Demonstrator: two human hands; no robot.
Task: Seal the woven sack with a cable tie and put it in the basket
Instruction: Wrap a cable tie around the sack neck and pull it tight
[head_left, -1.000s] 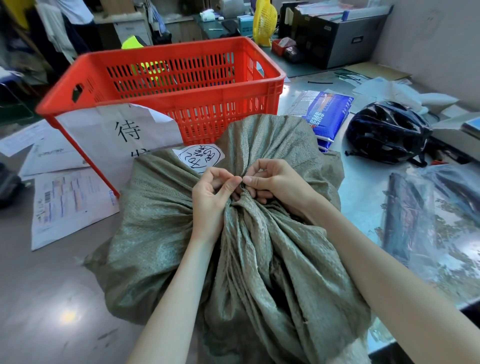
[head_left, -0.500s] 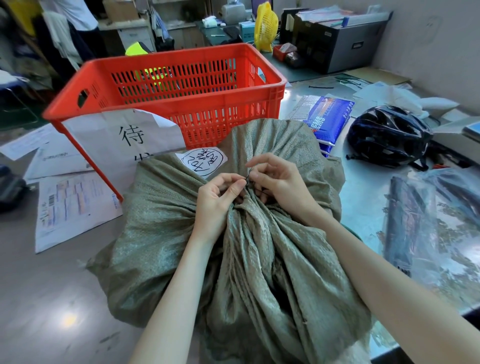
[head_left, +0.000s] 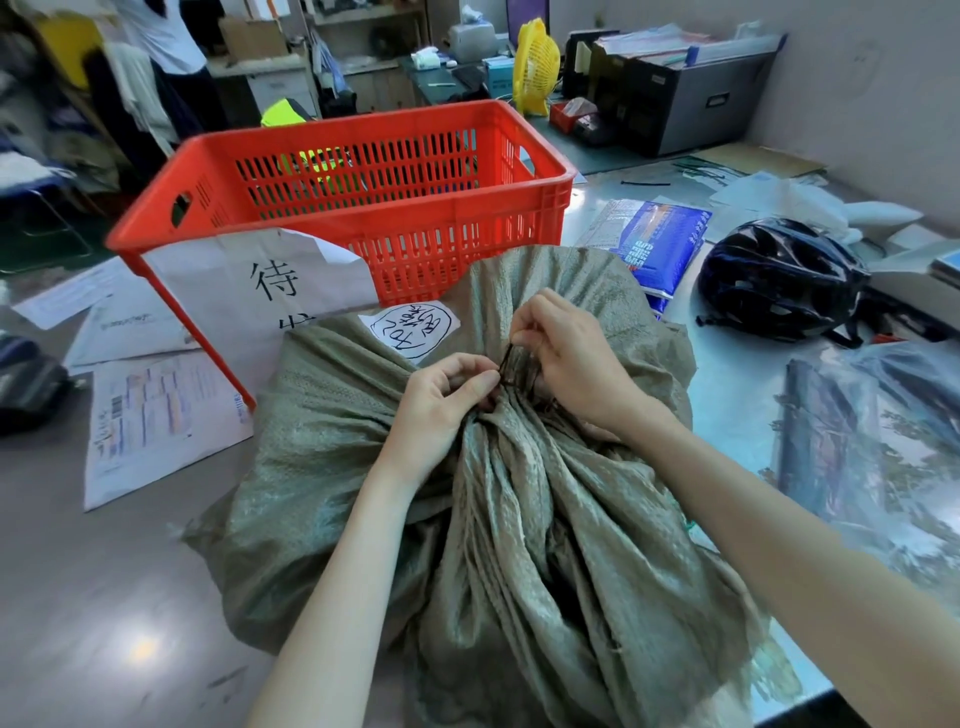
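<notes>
Left hand (head_left: 441, 400) pinched on thin black cable tie (head_left: 511, 369), right hand (head_left: 566, 358) pulling its tail above gathered olive-green woven sack (head_left: 363, 467): risk of bunched neck slipping loose if grip eases before locking.

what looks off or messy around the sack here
Nothing looks damaged. The paper sign on the red basket hangs askew with one top corner folded over, and loose papers lie scattered beside the woven sack.
</notes>
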